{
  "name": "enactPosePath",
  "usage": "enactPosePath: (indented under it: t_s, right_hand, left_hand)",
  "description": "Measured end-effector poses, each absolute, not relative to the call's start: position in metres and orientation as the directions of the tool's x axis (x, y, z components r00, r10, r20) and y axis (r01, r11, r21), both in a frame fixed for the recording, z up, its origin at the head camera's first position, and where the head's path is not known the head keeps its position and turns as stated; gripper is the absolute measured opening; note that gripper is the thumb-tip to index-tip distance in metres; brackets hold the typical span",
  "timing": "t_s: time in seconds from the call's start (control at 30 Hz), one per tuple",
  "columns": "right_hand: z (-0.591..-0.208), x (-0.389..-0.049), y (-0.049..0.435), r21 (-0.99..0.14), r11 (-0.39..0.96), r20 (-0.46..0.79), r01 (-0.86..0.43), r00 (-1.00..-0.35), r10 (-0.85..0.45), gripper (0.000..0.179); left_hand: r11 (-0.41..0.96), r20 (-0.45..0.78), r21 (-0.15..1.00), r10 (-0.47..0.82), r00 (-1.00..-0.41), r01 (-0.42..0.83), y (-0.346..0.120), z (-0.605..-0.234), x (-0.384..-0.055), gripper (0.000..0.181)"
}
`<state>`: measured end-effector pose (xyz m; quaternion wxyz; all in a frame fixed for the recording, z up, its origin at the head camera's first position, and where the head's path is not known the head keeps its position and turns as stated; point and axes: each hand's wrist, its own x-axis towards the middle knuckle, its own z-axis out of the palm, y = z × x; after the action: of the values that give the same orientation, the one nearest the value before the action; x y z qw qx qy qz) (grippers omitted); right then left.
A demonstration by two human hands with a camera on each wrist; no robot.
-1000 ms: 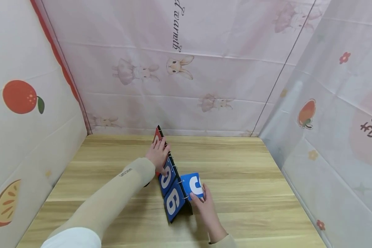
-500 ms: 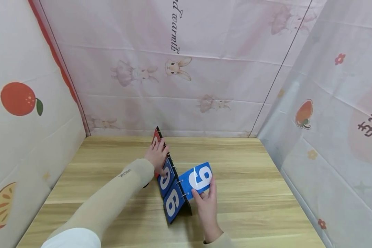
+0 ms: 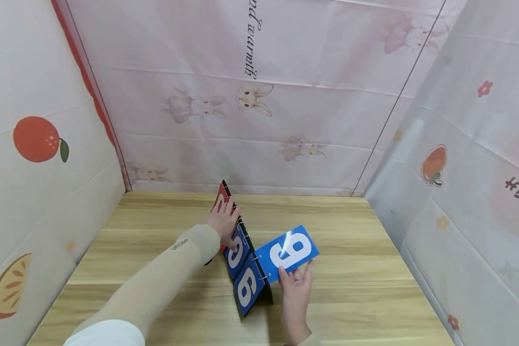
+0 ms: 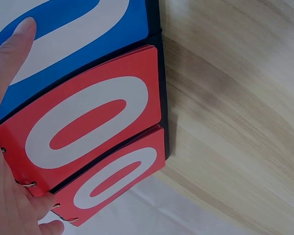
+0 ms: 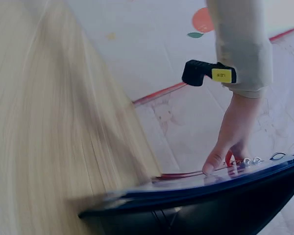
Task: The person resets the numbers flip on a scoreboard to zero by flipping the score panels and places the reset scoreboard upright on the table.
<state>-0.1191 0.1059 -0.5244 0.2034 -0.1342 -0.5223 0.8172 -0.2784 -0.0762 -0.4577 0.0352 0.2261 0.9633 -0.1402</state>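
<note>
A tabletop flip scoreboard (image 3: 248,240) stands as a tent, with ring-bound number cards. My left hand (image 3: 225,222) grips its top edge, thumb over a blue front card marked 0 (image 4: 88,36), fingers by the rings. Beyond the thumb in the left wrist view are a large red 0 card (image 4: 93,110) and a smaller red 0 card (image 4: 120,176). On the right side my right hand (image 3: 296,293) pinches the lower edge of a blue card (image 3: 287,252) with a white 9, thumb overlapping it. The rings still hold that card. The board's dark back (image 5: 201,205) shows in the right wrist view.
The board stands on a wood-grain table (image 3: 350,269). Printed cloth hangs behind it (image 3: 311,115), on the left (image 3: 39,206) and on the right (image 3: 454,230). A black device with a yellow label (image 5: 208,73) sits on the left wrist.
The blue card has swung outward to the right, its 9 now fully showing. My right hand has moved slightly right with it, toward the card's lower edge. The left hand keeps its grip.
</note>
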Motion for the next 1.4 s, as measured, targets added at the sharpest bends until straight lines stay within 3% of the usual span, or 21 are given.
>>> enactPosePath:
  t_s: [0.13,0.2,0.37,0.57,0.77,0.87,0.97,1.07,1.23,1.4]
  right_hand:
    - [-0.523,-0.118,0.106,-0.918,-0.378,-0.078,-0.117,-0.883,0.463,0.042]
    - [-0.521,-0.118,0.106,-0.935,-0.344,-0.083,-0.091,-0.885,0.458,0.033]
    - [-0.52,-0.112,0.104,-0.98,-0.198,-0.033,-0.031,-0.95,0.31,0.038]
    - [-0.519,-0.109,0.101,-0.996,-0.002,0.085,-0.086,-0.986,0.143,0.038]
    - [-0.519,-0.114,0.103,-0.989,-0.135,-0.084,0.062,-0.983,0.165,0.05]
    - [-0.517,-0.114,0.104,-0.983,-0.165,-0.111,0.085,-0.982,0.153,0.051]
    - [-0.511,-0.11,0.104,-0.995,-0.1,-0.024,0.009,-0.989,0.149,0.047]
    - [-0.51,-0.107,0.103,-0.977,0.076,0.204,-0.197,-0.975,0.093,0.037]
    - [-0.514,-0.107,0.102,-0.795,0.302,0.514,-0.526,-0.849,-0.124,0.036]
    - [-0.516,-0.105,0.103,-0.576,0.507,0.567,-0.641,-0.76,-0.317,0.044]
  left_hand:
    - [0.861,-0.132,-0.254,0.42,-0.898,0.44,-0.075,-0.456,-0.278,0.127]
    - [0.863,-0.137,-0.245,0.42,-0.897,0.441,-0.075,-0.456,-0.278,0.128]
    - [0.868,-0.142,-0.232,0.416,-0.898,0.439,-0.076,-0.457,-0.278,0.129]
    - [0.868,-0.114,-0.233,0.423,-0.899,0.438,-0.078,-0.458,-0.278,0.128]
    - [0.865,-0.116,-0.248,0.42,-0.9,0.435,-0.079,-0.457,-0.276,0.127]
    - [0.865,-0.119,-0.248,0.42,-0.9,0.437,-0.077,-0.457,-0.274,0.127]
    - [0.866,-0.116,-0.245,0.42,-0.9,0.435,-0.075,-0.458,-0.273,0.127]
    - [0.868,-0.112,-0.245,0.418,-0.902,0.432,-0.075,-0.458,-0.273,0.127]
    - [0.864,-0.108,-0.246,0.427,-0.898,0.44,-0.076,-0.459,-0.274,0.126]
    - [0.866,-0.113,-0.247,0.42,-0.901,0.434,-0.077,-0.459,-0.274,0.125]
